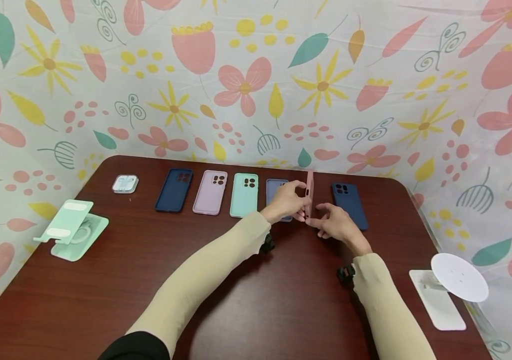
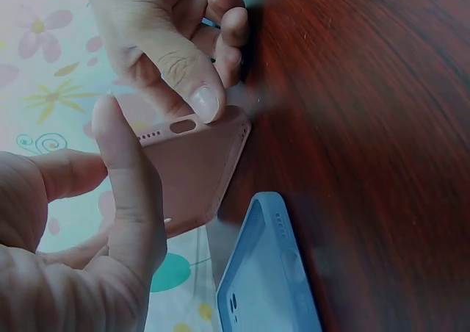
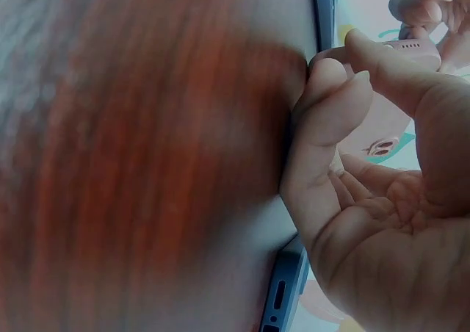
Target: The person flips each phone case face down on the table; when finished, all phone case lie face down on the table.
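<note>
A pink phone case (image 1: 309,192) stands tilted up on edge above the table, its hollow inner side showing in the left wrist view. My left hand (image 1: 288,200) holds it by its sides, thumb and fingers spread across it. At the lower corner, my right hand (image 1: 338,223) pinches the rim between thumb and fingers; the right thumb (image 2: 205,103) lies beside the port cutout. A lighter blue phone case (image 2: 268,273) lies under and beside my left hand. Close by my right hand is a dark blue phone case (image 1: 350,206), camera end away from me.
To the left lie a mint case (image 1: 244,196), a lilac case (image 1: 210,193) and another dark blue case (image 1: 174,190). A clear box (image 1: 125,184) and a green folding stand (image 1: 74,227) are at far left. A white stand (image 1: 445,295) is at right. Patterned cloth hangs behind.
</note>
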Motion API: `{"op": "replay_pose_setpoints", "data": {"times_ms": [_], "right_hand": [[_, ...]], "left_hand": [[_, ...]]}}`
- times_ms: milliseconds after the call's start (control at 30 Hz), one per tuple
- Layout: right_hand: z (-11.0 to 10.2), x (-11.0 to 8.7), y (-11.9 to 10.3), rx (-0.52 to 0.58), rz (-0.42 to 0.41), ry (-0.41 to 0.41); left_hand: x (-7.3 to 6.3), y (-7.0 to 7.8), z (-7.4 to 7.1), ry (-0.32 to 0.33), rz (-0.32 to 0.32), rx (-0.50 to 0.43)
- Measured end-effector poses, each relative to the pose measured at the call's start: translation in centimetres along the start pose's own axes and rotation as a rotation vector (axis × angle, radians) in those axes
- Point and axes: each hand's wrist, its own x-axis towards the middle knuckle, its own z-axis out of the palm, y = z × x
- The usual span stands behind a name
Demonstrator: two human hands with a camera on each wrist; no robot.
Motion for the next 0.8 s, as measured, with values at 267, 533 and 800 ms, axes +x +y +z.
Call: {"op": "replay_pose_setpoints", "data": {"times_ms": [267,533,800], "right_hand": [[0.0,-0.1,0.1,0.023,0.005,-0.001],[0.0,-0.3,0.2,0.043,0.011,0.011],[-0.1,-0.8,0.2,0.087,0.042,0.012]], "left_hand": [[-0.5,0.3,0.0,0.047,-0.019,-0.018],[-0.6,0.0,0.1,0.066,-0.038,0.028],[-0.2,-0.8,0.6,0.069,-0.059,0.055]]}}
